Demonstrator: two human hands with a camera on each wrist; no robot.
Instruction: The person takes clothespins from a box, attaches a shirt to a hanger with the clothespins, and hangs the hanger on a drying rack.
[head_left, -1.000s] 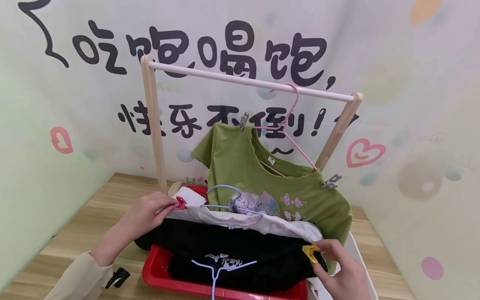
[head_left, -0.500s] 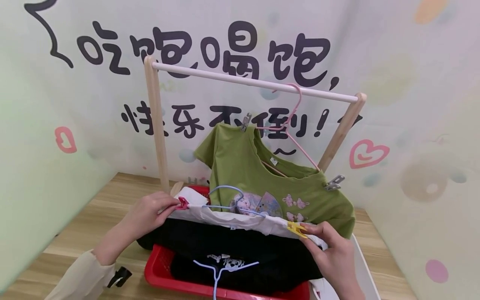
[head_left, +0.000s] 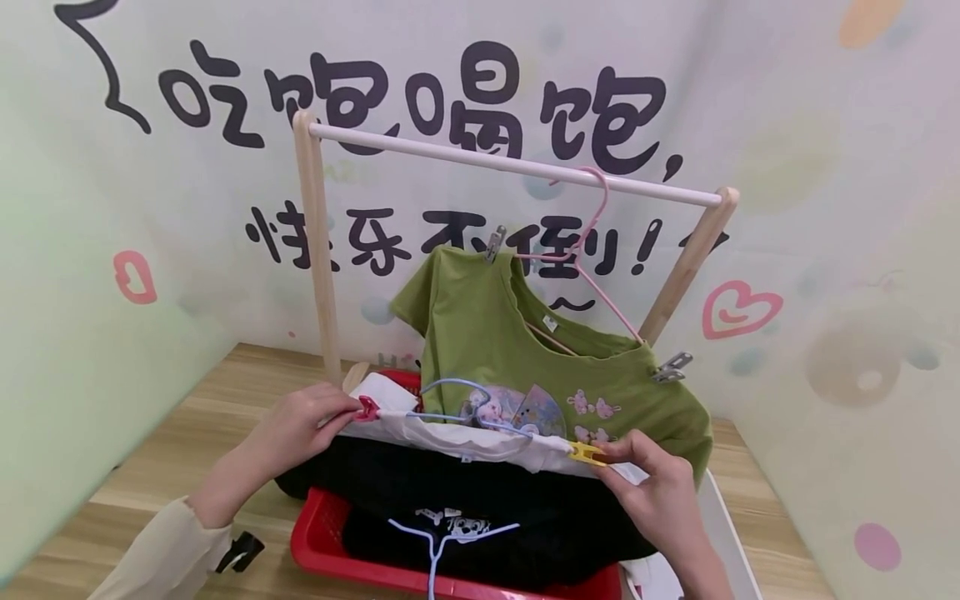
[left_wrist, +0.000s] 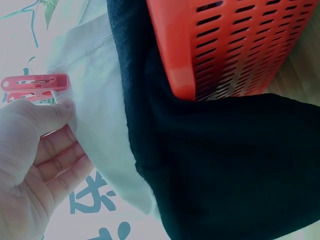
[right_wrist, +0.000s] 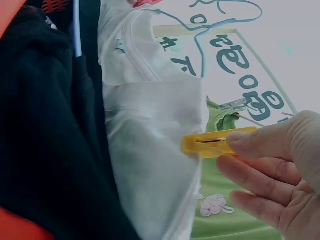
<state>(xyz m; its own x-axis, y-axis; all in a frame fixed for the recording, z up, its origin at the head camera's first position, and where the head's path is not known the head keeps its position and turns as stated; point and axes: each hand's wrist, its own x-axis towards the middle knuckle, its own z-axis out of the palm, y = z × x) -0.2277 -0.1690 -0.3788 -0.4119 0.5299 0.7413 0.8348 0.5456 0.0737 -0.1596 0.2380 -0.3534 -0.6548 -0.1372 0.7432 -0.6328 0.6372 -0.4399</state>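
A white T-shirt (head_left: 465, 437) hangs on a blue wire hanger (head_left: 453, 381) in front of the green shirt. My left hand (head_left: 300, 425) pinches its left shoulder edge right beside a red clothespin (left_wrist: 35, 85), which bites that shoulder. At the other shoulder, my right hand (head_left: 660, 492) pinches a yellow clothespin (right_wrist: 210, 142) between thumb and forefinger. The yellow clothespin's tip overlaps the white cloth and the hanger's end. Black clothing (head_left: 360, 467) lies below the white shirt, over a red basket (head_left: 318, 533).
A green T-shirt (head_left: 472, 333) hangs from a pink hanger (head_left: 603, 296) on a rack rail (head_left: 487, 157), with metal clips (head_left: 495, 243) at its shoulders. Another blue hanger (head_left: 435, 550) lies on the black clothing. A black clip (head_left: 242, 552) sits left of the basket, a white bin (head_left: 723, 525) right.
My right hand has brought the yellow clothespin leftward and up onto the white shirt's right shoulder. The left hand stays at the red clothespin.
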